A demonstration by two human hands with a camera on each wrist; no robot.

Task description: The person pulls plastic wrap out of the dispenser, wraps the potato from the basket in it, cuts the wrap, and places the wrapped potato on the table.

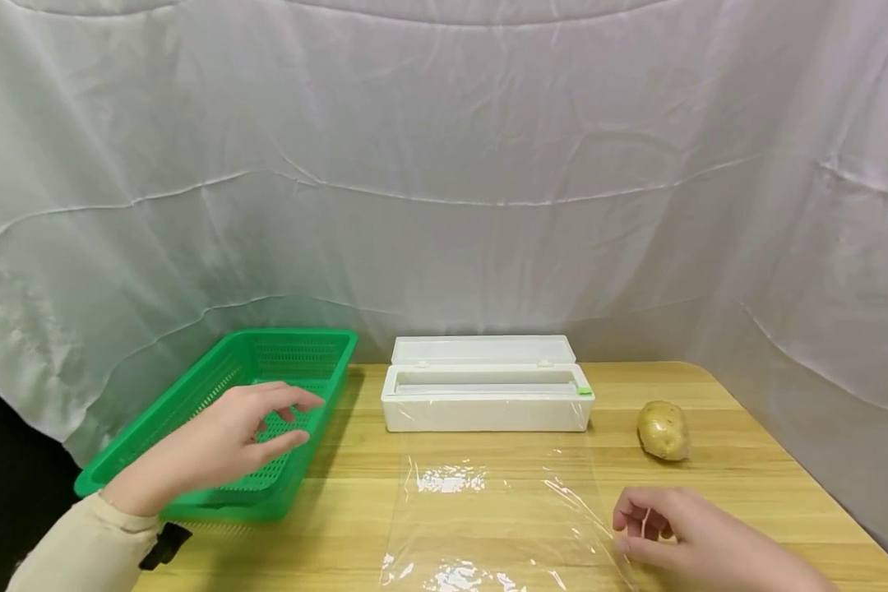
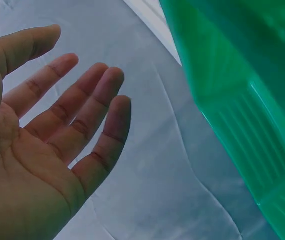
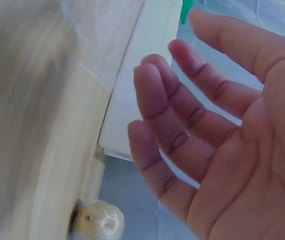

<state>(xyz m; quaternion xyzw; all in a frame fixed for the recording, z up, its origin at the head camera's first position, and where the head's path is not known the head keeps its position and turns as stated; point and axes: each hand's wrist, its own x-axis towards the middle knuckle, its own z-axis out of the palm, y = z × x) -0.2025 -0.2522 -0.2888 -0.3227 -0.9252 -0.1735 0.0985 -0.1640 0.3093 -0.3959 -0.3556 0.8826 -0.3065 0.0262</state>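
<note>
A sheet of clear cling film [image 1: 488, 501] lies over the wooden table, running forward from a white cling film dispenser box [image 1: 487, 413] whose lid stands open. My right hand [image 1: 691, 534] is at the film's right edge, its fingers loosely bent and holding nothing; whether it touches the film I cannot tell. Beyond that hand sits a potato [image 1: 663, 431], with a shiny wrap on it. My left hand [image 1: 225, 440] hovers above a green plastic basket [image 1: 344, 370], fingers relaxed and apart. The left wrist view shows its bare palm [image 2: 32, 175].
A green slider [image 1: 584, 390] sits at the right end of the dispenser box. Behind the wooden table [image 1: 747, 485] hangs a pale grey curtain [image 1: 481, 164], which also runs along both sides. The basket stands at the table's left.
</note>
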